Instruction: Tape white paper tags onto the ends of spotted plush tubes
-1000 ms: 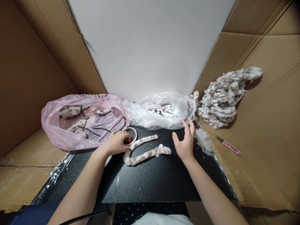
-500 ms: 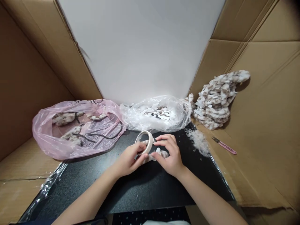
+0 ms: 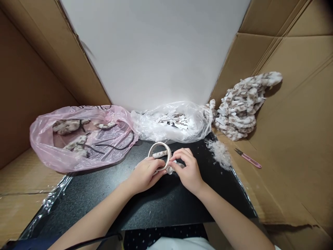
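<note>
My left hand [image 3: 147,174] grips a roll of white tape [image 3: 168,152], thumb inside the ring and fingers below. The roll stands tilted over the black table. My right hand [image 3: 188,171] pinches at the roll's right edge with thumb and index finger; the tape end, if held there, is too small to make out. Through the ring shows a brown-and-white fuzzy piece [image 3: 160,154]. More fuzzy material with a white tab [image 3: 170,169] lies under and between the hands, partly covered by the fingers.
A pink plastic bag [image 3: 104,163] with fuzzy pieces and black cords lies left. A clear bag [image 3: 145,130] holds white tabs. Right are a heap of fuzzy strips [image 3: 240,107], loose white fluff [image 3: 220,154] and pink thread snips [image 3: 248,159]. Cardboard walls [image 3: 299,114] flank the table [image 3: 156,208].
My right hand's fingers have come together at the tape roll's edge, where they were spread over the fuzzy piece. The roll has turned more face-on. The view has shifted slightly.
</note>
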Action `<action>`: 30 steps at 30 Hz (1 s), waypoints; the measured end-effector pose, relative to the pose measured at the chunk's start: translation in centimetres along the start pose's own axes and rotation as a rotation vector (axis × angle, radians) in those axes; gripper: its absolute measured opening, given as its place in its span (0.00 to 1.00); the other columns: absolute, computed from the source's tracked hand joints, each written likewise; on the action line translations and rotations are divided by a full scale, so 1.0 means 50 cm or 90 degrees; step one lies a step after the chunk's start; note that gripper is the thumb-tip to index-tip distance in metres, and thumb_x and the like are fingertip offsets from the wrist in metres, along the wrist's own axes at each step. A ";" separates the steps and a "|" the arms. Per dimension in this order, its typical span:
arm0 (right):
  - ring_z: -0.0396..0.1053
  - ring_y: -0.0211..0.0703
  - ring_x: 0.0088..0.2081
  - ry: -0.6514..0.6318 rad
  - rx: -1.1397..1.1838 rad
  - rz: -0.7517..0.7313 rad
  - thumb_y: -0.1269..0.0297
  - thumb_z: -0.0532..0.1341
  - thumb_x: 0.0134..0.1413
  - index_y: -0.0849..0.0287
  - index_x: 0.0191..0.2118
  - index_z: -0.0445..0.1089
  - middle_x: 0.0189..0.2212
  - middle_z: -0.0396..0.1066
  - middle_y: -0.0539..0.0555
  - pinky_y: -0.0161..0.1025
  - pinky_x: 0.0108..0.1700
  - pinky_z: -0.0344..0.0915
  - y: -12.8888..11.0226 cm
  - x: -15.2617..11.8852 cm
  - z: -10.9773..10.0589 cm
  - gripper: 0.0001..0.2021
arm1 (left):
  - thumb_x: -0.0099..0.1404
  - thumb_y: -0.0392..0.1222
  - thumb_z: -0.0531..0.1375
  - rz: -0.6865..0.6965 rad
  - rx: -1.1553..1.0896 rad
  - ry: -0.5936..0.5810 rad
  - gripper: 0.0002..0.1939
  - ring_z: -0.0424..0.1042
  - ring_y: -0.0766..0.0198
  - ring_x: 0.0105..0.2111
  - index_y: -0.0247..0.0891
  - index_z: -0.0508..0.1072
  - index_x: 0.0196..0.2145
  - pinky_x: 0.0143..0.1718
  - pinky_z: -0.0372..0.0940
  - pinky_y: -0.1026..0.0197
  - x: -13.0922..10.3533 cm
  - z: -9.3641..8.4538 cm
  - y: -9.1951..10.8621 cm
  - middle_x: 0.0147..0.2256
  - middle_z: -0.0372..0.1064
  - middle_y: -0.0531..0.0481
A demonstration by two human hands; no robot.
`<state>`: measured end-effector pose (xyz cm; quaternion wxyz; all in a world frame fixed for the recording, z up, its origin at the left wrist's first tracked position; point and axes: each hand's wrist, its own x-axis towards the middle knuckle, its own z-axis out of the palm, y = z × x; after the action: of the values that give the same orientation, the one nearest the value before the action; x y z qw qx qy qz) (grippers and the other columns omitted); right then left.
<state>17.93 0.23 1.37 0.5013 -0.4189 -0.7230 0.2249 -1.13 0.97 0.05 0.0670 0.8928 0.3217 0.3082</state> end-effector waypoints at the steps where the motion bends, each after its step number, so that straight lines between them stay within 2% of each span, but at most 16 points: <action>1: 0.66 0.46 0.39 -0.016 -0.004 0.005 0.67 0.63 0.57 0.56 0.29 0.68 0.30 0.71 0.51 0.45 0.44 0.60 0.001 0.001 -0.003 0.06 | 0.70 0.41 0.52 0.005 0.005 -0.004 0.06 0.66 0.62 0.24 0.38 0.64 0.36 0.27 0.57 0.63 0.000 0.001 -0.001 0.24 0.67 0.52; 6: 0.63 0.44 0.38 -0.143 -0.075 -0.006 0.67 0.59 0.61 0.56 0.30 0.64 0.31 0.70 0.50 0.45 0.45 0.55 -0.006 0.006 -0.024 0.07 | 0.70 0.42 0.51 0.016 0.004 -0.022 0.08 0.66 0.63 0.25 0.38 0.65 0.34 0.30 0.57 0.62 0.006 0.003 -0.013 0.24 0.68 0.51; 9: 0.61 0.43 0.38 -0.225 -0.055 -0.007 0.67 0.57 0.63 0.57 0.30 0.62 0.32 0.68 0.49 0.44 0.44 0.55 -0.014 0.007 -0.035 0.08 | 0.71 0.46 0.51 0.043 0.014 -0.004 0.14 0.65 0.64 0.25 0.38 0.66 0.30 0.37 0.59 0.59 0.010 -0.002 -0.028 0.23 0.67 0.52; 12: 0.59 0.42 0.38 -0.292 0.052 0.023 0.64 0.54 0.65 0.57 0.30 0.62 0.32 0.66 0.50 0.41 0.43 0.55 -0.019 0.007 -0.039 0.10 | 0.70 0.53 0.50 0.042 0.056 0.026 0.21 0.62 0.65 0.25 0.38 0.65 0.25 0.45 0.55 0.54 0.011 -0.014 -0.040 0.21 0.64 0.54; 16: 0.55 0.38 0.32 -0.379 0.333 0.137 0.55 0.56 0.63 0.58 0.30 0.60 0.29 0.59 0.48 0.36 0.36 0.54 -0.014 0.007 -0.044 0.14 | 0.70 0.56 0.41 0.060 -0.034 0.031 0.25 0.64 0.61 0.28 0.38 0.64 0.27 0.42 0.52 0.51 0.011 -0.035 -0.045 0.25 0.65 0.50; 18: 0.51 0.36 0.29 -0.389 0.424 0.200 0.51 0.57 0.61 0.59 0.30 0.60 0.27 0.55 0.47 0.35 0.33 0.51 -0.006 0.009 -0.050 0.16 | 0.71 0.52 0.38 0.061 -0.066 0.021 0.23 0.66 0.59 0.32 0.37 0.64 0.30 0.43 0.51 0.51 0.010 -0.043 -0.049 0.29 0.67 0.48; 20: 0.49 0.36 0.29 -0.385 0.461 0.236 0.49 0.59 0.60 0.59 0.31 0.60 0.26 0.52 0.46 0.34 0.32 0.49 0.002 0.011 -0.055 0.17 | 0.72 0.47 0.41 0.048 -0.035 0.012 0.18 0.67 0.58 0.36 0.38 0.64 0.32 0.44 0.50 0.51 0.009 -0.048 -0.055 0.32 0.69 0.47; 22: 0.49 0.36 0.29 -0.387 0.483 0.252 0.49 0.59 0.59 0.59 0.31 0.61 0.26 0.53 0.47 0.34 0.33 0.49 0.008 0.012 -0.059 0.18 | 0.72 0.45 0.43 0.054 0.009 0.006 0.15 0.67 0.58 0.37 0.38 0.64 0.33 0.44 0.50 0.51 0.007 -0.050 -0.062 0.32 0.70 0.48; 26: 0.53 0.36 0.31 -0.414 0.541 0.262 0.48 0.61 0.56 0.60 0.30 0.62 0.27 0.55 0.48 0.35 0.36 0.53 0.008 0.011 -0.059 0.19 | 0.71 0.48 0.45 0.097 0.044 0.015 0.15 0.68 0.57 0.37 0.38 0.65 0.34 0.42 0.49 0.52 0.005 -0.051 -0.076 0.32 0.70 0.47; 30: 0.55 0.37 0.31 -0.413 0.619 0.272 0.49 0.63 0.55 0.59 0.29 0.60 0.28 0.55 0.49 0.36 0.38 0.55 0.007 0.009 -0.058 0.19 | 0.68 0.42 0.47 0.084 0.065 0.034 0.11 0.68 0.56 0.36 0.37 0.66 0.36 0.42 0.49 0.52 0.004 -0.060 -0.086 0.32 0.70 0.47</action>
<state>20.66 0.51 2.53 0.3336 -0.1884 -0.5533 0.7397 -5.09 4.24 1.21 -0.0075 0.9056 0.2792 0.3191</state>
